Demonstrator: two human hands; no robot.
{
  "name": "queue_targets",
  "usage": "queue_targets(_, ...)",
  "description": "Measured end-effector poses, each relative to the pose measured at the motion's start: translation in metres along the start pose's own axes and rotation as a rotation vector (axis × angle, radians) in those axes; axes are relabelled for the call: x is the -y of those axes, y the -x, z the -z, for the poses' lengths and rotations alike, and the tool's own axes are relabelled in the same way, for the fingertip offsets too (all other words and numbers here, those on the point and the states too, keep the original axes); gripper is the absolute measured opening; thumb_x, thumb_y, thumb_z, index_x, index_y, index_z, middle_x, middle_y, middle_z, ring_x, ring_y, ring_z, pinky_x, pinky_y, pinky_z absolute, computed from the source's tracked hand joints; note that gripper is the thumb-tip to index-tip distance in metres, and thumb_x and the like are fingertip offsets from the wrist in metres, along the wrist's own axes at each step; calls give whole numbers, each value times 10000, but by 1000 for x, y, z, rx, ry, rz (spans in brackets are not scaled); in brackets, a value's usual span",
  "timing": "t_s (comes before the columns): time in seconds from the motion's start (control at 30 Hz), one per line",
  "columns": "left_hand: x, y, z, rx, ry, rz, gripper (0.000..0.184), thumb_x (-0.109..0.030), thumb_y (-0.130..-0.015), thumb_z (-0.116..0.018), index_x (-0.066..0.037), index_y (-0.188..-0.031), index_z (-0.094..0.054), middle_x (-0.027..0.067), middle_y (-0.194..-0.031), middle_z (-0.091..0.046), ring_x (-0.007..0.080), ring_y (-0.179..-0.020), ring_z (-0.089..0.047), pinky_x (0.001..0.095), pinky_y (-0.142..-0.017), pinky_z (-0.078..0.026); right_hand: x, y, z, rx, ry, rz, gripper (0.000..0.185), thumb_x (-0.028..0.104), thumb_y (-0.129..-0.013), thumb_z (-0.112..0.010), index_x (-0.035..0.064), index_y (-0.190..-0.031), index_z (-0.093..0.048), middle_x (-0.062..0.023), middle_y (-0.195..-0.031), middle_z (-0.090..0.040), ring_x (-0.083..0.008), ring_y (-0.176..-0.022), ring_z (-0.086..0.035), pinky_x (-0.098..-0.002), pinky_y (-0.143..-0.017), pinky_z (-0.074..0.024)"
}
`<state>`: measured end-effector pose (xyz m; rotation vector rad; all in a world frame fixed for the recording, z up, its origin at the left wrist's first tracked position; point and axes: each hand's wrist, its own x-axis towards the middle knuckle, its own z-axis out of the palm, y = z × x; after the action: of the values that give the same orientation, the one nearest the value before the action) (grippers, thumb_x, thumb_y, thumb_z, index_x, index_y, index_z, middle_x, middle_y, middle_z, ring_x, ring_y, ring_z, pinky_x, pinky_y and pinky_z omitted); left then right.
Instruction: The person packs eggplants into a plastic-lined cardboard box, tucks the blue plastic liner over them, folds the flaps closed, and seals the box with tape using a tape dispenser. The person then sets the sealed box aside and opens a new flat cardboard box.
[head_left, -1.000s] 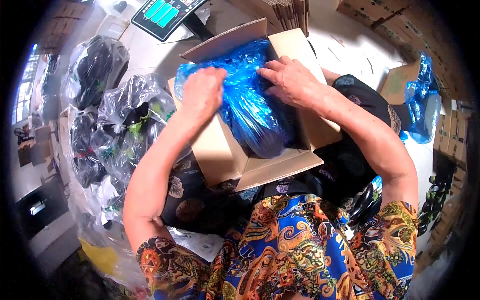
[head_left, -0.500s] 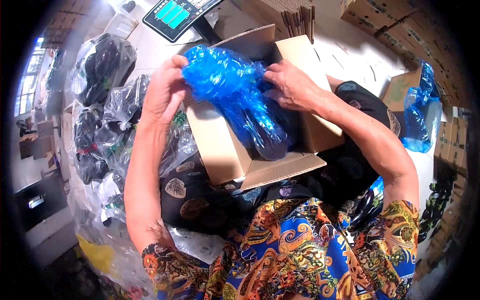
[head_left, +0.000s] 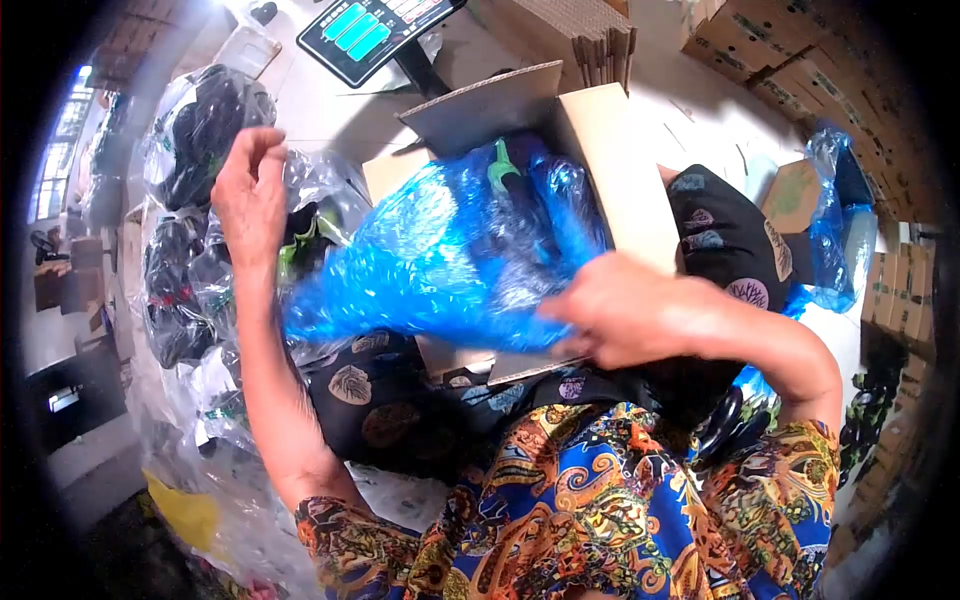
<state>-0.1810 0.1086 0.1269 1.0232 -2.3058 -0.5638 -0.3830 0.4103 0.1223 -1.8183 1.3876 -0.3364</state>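
Note:
A blue plastic bag (head_left: 400,250) lines an open cardboard box (head_left: 620,160) on my lap and spills over its left and front sides. Inside, a dark eggplant (head_left: 525,205) shows its green stem. My right hand (head_left: 625,310), blurred by motion, pinches the bag's front edge at the box's near right corner. My left hand (head_left: 252,195) is raised to the left of the box, apart from the bag, its fingers curled together with nothing visible in them.
Clear bags of dark eggplants (head_left: 210,125) are heaped on the left. A scale display (head_left: 365,35) stands behind the box, near flattened cardboard (head_left: 600,50). Stacked cartons (head_left: 770,50) fill the far right, and another blue-lined box (head_left: 795,195) sits below them.
The bunched blue bag has been spread out over the box's left and front sides. My left hand has let go and moved left; my right hand has come down toward me.

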Motion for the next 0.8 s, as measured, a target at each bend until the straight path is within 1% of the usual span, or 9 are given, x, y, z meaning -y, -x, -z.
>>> queue_targets(0.17, -99, 41, -11, 590, 550, -129, 295, -82, -860, -649, -32, -1150, -630, 73, -1048, -668, 166, -963, -633, 291, -849, -505, -19, 70, 51, -121, -7, -211, 305, 204, -765, -778, 3, -755, -549, -154, -670, -535, -352, -648, -559, -418, -591, -418)
queue_targets(0.3, -104, 67, -64, 721, 375, -535, 459, -189, -809, -739, -36, -1211, -579, 136, -1005, -642, 284, -914, -648, 365, -815, -517, -6, 90, 46, -129, -243, -163, 353, 261, -766, -795, -1, -771, -559, -159, -689, -520, -324, -681, -579, -428, -622, -429)
queue_targets(0.37, -89, 64, -71, 852, 170, -639, 217, -167, -824, -682, -44, -997, -637, 151, -904, -634, 335, -820, -614, 409, -723, -492, -9, 99, 50, -77, -163, -257, 426, 352, -790, -769, -5, -743, -542, -154, -676, -530, -348, -683, -577, -435, -613, -430)
queue_targets(0.57, -88, 78, -47, 1352, 402, -657, 64, -123, -853, -622, -61, -835, -627, 89, -806, -621, 287, -768, -607, 362, -689, -495, -8, 118, 29, -301, 267, -552, 506, 494, -843, -649, 16, -702, -561, -181, -700, -576, -417, -716, -583, -482, -611, -440)
queue_targets(0.63, -84, 102, -38, 1450, 759, -196, 23, -64, -834, -628, -85, -823, -627, 72, -802, -623, 276, -725, -592, 315, -669, -490, -4, 115, 27, -314, 270, -553, 492, 490, -853, -637, 24, -711, -566, -175, -701, -581, -412, -719, -589, -479, -614, -449)
queue_targets(0.67, -91, 105, -32, 1460, 440, -381, 24, -87, -821, -597, -109, -823, -607, 106, -812, -639, 311, -757, -625, 384, -662, -490, -3, 111, 26, -323, 268, -546, 485, 488, -859, -631, 28, -716, -568, -172, -702, -583, -409, -721, -592, -478, -616, -453)
queue_targets(0.7, -89, 108, -25, 1423, 508, -235, 41, -114, -827, -623, -114, -859, -597, 104, -796, -626, 310, -739, -606, 373, -658, -486, -2, 106, 24, -281, 213, -460, 458, 460, -863, -637, 31, -721, -566, -170, -702, -584, -403, -725, -598, -477, -617, -456)
queue_targets(0.73, -91, 105, -30, 1096, 567, -399, 102, -128, -824, -636, -109, -919, -605, 105, -832, -618, 303, -729, -592, 365, -656, -487, -2, 102, 23, -235, 155, -376, 431, 433, -868, -642, 33, -725, -565, -168, -702, -584, -397, -730, -603, -477, -617, -459)
queue_targets(0.8, -107, 92, -16, 875, 362, -82, 319, -137, -795, -683, -72, -1098, -608, 107, -966, -586, 280, -784, -559, 341, -688, -490, -3, 95, 20, -84, 56, -195, 300, 291, -874, -659, 41, -741, -559, -153, -704, -591, -378, -738, -619, -472, -618, -475)
